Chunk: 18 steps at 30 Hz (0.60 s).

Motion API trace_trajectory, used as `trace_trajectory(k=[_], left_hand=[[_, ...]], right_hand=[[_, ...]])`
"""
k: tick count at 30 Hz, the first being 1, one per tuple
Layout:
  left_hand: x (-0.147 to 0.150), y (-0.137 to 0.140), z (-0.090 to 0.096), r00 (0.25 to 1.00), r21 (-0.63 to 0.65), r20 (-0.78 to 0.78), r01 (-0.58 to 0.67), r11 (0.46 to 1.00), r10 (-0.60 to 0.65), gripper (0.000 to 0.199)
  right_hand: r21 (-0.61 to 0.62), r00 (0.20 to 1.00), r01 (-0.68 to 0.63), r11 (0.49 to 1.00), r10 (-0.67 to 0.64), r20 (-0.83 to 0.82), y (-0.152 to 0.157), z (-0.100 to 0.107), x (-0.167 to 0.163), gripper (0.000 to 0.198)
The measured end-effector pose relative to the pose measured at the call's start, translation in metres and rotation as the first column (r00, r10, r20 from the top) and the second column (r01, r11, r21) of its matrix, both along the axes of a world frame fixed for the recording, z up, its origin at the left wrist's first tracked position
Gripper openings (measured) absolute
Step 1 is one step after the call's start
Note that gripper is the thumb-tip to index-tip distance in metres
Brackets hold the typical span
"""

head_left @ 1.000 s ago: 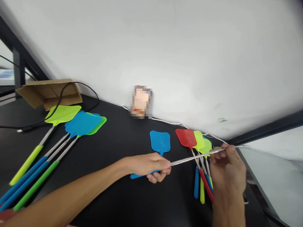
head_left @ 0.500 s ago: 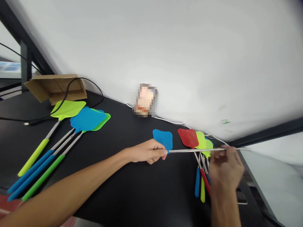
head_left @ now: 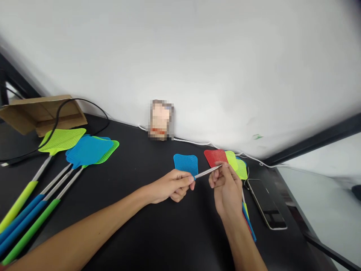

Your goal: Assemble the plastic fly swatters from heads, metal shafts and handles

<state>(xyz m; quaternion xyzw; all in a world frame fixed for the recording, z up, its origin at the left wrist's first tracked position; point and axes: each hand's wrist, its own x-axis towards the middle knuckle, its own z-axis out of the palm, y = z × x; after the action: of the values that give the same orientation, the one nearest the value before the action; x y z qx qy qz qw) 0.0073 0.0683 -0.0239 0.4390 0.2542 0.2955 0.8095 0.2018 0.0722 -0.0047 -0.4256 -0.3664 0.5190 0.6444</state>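
My left hand (head_left: 179,186) is closed around a small blue part at one end of a thin silver rod (head_left: 207,172), which looks like the stick of a fly swatter. At the rod's other end, the fingers of my right hand (head_left: 227,188) pinch it, palm turned toward me. A blue mesh swatter head (head_left: 186,162) shows just above my left fingers; whether it joins this rod I cannot tell. Behind my right hand lie a red swatter head (head_left: 216,158) and yellow-green heads (head_left: 241,169), their handles partly hidden by my wrist.
Several swatters with blue heads (head_left: 90,150) and a yellow-green one (head_left: 63,140) lie at the left on the black table (head_left: 141,150). Behind them stand an open cardboard box (head_left: 60,113) and a black cable (head_left: 58,120). A phone (head_left: 266,203) lies at the right. White cable runs along the wall.
My right hand has come left toward my left hand, and the visible rod between them is much shorter. The phone is now uncovered. The view has shifted slightly right.
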Motion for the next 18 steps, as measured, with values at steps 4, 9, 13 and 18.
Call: trace_trajectory(k=[4, 9, 13, 18], left_hand=[[0.001, -0.001, -0.001, 0.999, 0.023, -0.02, 0.036, 0.999, -0.035, 0.035], [-0.001, 0.0, 0.0, 0.999, 0.051, -0.034, 0.043, 0.998, -0.041, 0.038], [-0.002, 0.0, 0.003, 0.989, 0.106, -0.112, 0.11, 0.988, -0.098, 0.04], [0.002, -0.002, 0.004, 0.979, 0.129, -0.171, 0.138, 0.982, -0.115, 0.045]], right_hand=[[0.04, 0.999, 0.031, 0.999, -0.031, 0.022, 0.001, 0.001, 0.001, 0.026], [0.027, 0.997, 0.083, 0.996, -0.083, 0.005, 0.003, 0.009, 0.014, 0.029], [0.075, 0.923, 0.381, 0.922, -0.374, -0.087, 0.01, 0.025, 0.063, 0.023], [0.12, 0.832, 0.551, 0.826, -0.531, -0.162, 0.011, 0.037, 0.12, 0.015]])
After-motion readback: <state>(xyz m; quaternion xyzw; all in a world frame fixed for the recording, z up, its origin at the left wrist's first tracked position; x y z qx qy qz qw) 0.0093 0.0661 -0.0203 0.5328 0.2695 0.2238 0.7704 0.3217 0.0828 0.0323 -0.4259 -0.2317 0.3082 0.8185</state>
